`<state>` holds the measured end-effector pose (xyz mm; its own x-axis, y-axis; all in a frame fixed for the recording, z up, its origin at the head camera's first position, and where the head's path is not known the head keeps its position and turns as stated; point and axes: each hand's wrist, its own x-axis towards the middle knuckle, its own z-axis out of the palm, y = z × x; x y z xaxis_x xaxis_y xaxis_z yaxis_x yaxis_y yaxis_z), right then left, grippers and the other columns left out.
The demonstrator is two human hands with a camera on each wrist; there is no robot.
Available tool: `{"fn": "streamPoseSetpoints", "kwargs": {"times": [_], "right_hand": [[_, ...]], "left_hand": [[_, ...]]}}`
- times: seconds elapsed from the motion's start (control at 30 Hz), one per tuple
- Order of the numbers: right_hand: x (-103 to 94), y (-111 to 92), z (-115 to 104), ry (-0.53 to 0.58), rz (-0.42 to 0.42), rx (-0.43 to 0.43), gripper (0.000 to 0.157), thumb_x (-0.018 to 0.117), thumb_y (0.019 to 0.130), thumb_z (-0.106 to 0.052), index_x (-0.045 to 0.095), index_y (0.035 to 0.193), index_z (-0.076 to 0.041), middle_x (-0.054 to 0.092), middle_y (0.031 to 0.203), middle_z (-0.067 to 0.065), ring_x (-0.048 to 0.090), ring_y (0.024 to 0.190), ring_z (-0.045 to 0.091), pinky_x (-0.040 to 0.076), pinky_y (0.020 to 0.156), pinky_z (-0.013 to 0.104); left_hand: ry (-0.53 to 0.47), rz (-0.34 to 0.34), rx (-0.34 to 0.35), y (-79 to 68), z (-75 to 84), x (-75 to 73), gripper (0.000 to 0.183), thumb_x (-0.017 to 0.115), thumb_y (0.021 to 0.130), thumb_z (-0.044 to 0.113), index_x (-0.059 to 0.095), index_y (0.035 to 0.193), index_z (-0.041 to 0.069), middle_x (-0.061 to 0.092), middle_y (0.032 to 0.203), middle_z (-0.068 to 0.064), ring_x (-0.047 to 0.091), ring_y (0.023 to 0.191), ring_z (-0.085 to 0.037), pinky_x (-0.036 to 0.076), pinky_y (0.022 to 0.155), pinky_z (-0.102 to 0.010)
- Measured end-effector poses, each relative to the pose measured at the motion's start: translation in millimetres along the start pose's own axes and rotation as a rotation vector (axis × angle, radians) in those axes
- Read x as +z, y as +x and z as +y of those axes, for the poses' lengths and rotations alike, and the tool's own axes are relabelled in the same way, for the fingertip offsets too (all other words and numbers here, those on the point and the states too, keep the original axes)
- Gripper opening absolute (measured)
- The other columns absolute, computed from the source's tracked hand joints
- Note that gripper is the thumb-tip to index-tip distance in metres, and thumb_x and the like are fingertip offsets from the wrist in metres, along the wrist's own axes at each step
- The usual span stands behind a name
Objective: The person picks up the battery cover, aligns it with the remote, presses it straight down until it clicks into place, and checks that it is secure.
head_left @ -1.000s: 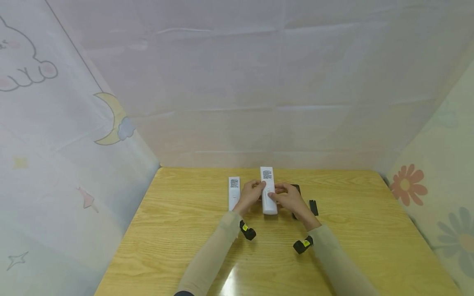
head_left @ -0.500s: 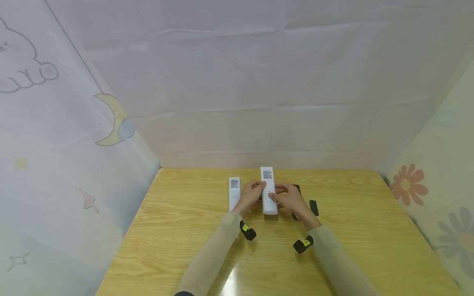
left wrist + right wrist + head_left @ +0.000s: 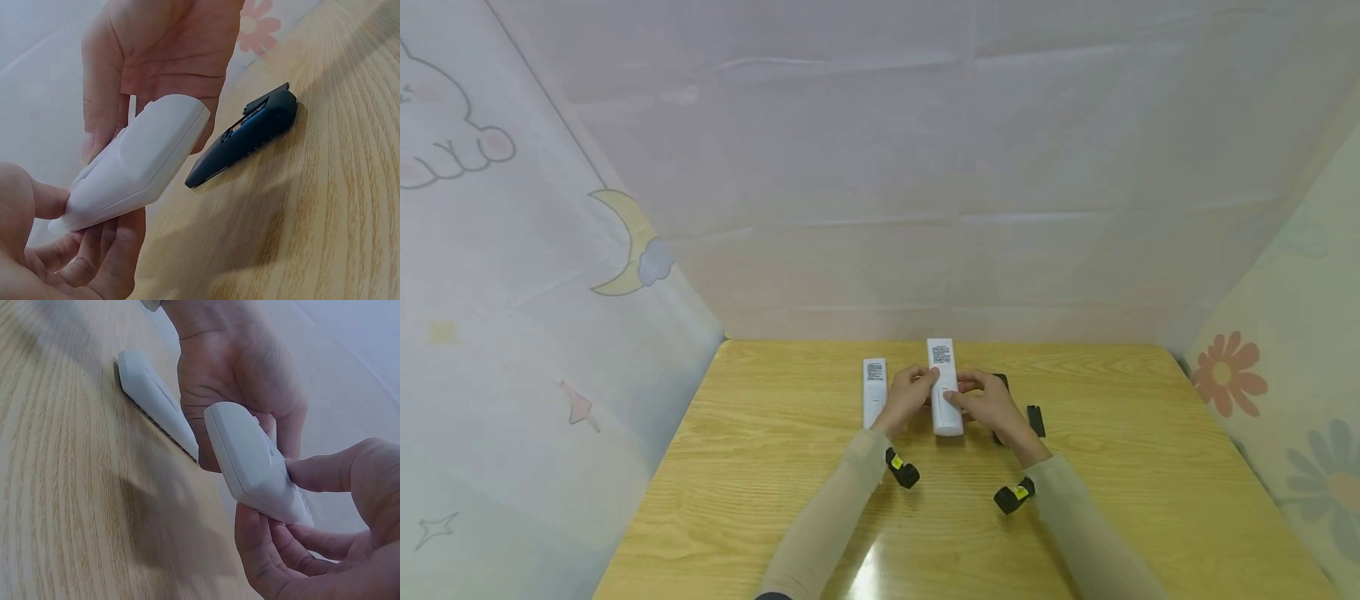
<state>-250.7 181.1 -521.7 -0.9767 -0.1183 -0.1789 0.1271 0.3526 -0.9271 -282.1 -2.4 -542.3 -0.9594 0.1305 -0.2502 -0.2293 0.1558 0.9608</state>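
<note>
A white remote control (image 3: 947, 419) is held above the table, its back with a printed label turned up. My left hand (image 3: 908, 395) grips its left side, thumb on the back and fingers underneath. On the other side my right hand (image 3: 992, 406) holds it, with the thumb pressing near the battery cover. The left wrist view shows a thin white edge standing up by the right thumb on the remote (image 3: 134, 165); whether the cover is loose I cannot tell. A second white remote control (image 3: 874, 392) lies back up on the table, left of my left hand.
Partly behind my right hand lies a black remote control (image 3: 250, 137) with its battery compartment uncovered. A small black battery cover (image 3: 1036, 421) lies to its right. The wooden table (image 3: 775, 467) meets a fabric backdrop (image 3: 850, 275) at its far edge.
</note>
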Motion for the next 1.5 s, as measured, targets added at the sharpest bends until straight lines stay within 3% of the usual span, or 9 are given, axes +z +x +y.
{"fn": "streamPoseSetpoints", "kwargs": {"times": [1.03, 1.5], "right_hand": [[0.1, -0.7, 3.5, -0.022, 0.011, 0.008, 0.055, 0.074, 0.102, -0.020, 0.055, 0.149, 0.002, 0.058, 0.134, 0.027, 0.071, 0.098, 0.030, 0.065, 0.086, 0.050], [-1.3, 0.9, 5.2, -0.015, -0.001, 0.012, 0.058, 0.075, 0.102, -0.022, 0.054, 0.150, 0.002, 0.057, 0.137, 0.028, 0.072, 0.100, 0.030, 0.066, 0.085, 0.048]], "left_hand": [[0.013, 0.005, 0.011, -4.2, -1.6, 1.8, 0.043, 0.061, 0.108, 0.047, 0.072, 0.125, 0.010, 0.075, 0.111, -0.005, 0.074, 0.091, -0.017, 0.059, 0.086, -0.033], [0.011, -0.009, -0.001, -4.2, -1.3, 0.5, 0.048, 0.060, 0.108, 0.050, 0.071, 0.130, 0.010, 0.075, 0.116, -0.004, 0.074, 0.097, -0.017, 0.058, 0.097, -0.039]]}}
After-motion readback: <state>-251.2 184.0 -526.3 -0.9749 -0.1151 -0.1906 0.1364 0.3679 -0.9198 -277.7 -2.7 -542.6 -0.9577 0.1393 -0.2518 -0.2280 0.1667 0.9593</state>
